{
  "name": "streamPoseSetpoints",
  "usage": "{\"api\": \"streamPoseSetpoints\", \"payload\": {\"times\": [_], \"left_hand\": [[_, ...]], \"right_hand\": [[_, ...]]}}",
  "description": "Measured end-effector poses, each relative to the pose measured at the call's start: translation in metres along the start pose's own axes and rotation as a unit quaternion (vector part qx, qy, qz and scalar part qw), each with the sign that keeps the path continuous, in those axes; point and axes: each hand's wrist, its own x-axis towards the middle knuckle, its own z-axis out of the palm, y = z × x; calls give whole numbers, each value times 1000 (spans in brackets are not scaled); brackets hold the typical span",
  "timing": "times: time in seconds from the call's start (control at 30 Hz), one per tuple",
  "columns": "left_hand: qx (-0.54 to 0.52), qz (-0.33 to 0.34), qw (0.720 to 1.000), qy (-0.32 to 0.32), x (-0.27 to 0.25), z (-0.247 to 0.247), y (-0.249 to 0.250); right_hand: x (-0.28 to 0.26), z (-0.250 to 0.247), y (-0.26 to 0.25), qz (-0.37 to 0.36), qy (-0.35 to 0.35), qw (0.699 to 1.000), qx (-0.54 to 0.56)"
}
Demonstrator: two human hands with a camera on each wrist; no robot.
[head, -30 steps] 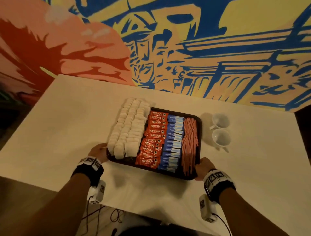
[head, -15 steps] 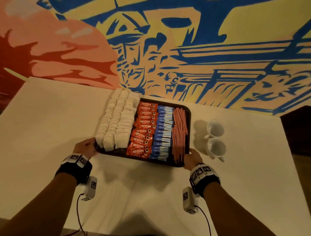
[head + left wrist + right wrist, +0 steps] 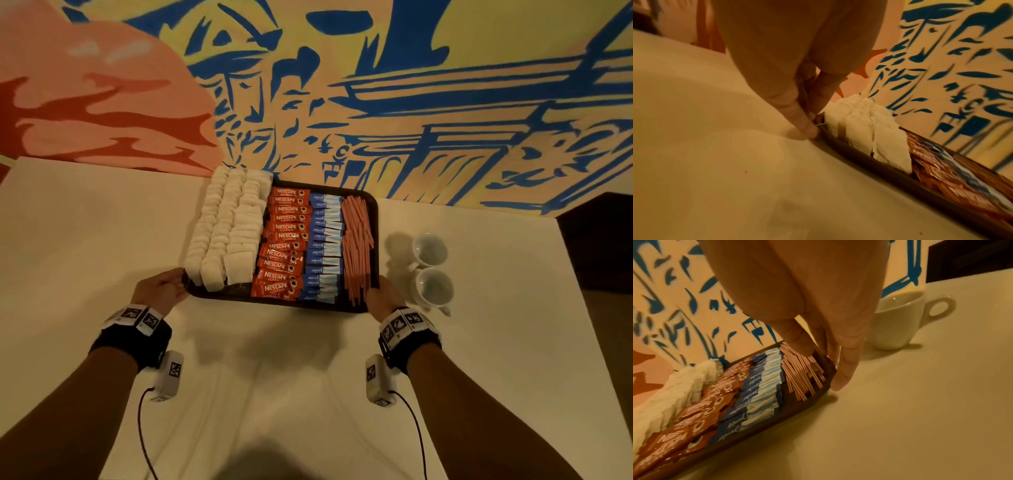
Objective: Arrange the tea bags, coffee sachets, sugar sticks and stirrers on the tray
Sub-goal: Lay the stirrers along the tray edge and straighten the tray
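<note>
A dark tray [image 3: 308, 304] lies on the white table, its far edge close to the painted wall. From left to right it holds rows of white tea bags [image 3: 226, 233], red coffee sachets [image 3: 284, 240], blue sugar sticks [image 3: 325, 246] and thin pink stirrers [image 3: 358, 246]. My left hand [image 3: 178, 283] pinches the tray's near left corner, thumb and fingers closed on the rim [image 3: 869, 160] beside the tea bags [image 3: 869, 129]. My right hand [image 3: 376, 291] grips the near right corner. Its thumb [image 3: 797, 344] lies over the stirrers [image 3: 797, 374] and its fingers [image 3: 842, 373] run down the outer wall.
Two white cups [image 3: 430, 250] [image 3: 435, 289] stand just right of the tray, close to my right hand; one cup [image 3: 898, 321] is right behind the fingers. The white table [image 3: 274, 377] stretches left of and in front of the tray. A dark gap lies past the table's right edge.
The tray has slid away from me toward the wall, with both hands holding its near corners throughout. The cups stayed where they were.
</note>
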Motion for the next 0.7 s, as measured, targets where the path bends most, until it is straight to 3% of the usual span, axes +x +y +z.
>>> {"api": "streamPoseSetpoints", "payload": {"times": [0.1, 0.17, 0.23, 0.33, 0.43, 0.57, 0.7], "left_hand": [[211, 91, 965, 122, -19, 1, 15], [200, 168, 953, 150, -59, 27, 37], [156, 219, 959, 93, -102, 67, 55], [173, 291, 938, -77, -143, 139, 64], [207, 313, 904, -203, -162, 218, 64], [241, 240, 901, -269, -168, 307, 60], [260, 215, 899, -278, -164, 355, 55]], "right_hand": [[-26, -13, 1, -31, 21, 999, 19], [-42, -25, 12, -62, 77, 994, 53], [-54, -39, 32, -73, 143, 984, 79], [-56, -67, 75, -42, 212, 967, 132], [-39, -87, 113, -3, 196, 970, 147], [-7, -94, 141, 7, 117, 985, 126], [20, -92, 157, -2, 87, 989, 118]]}}
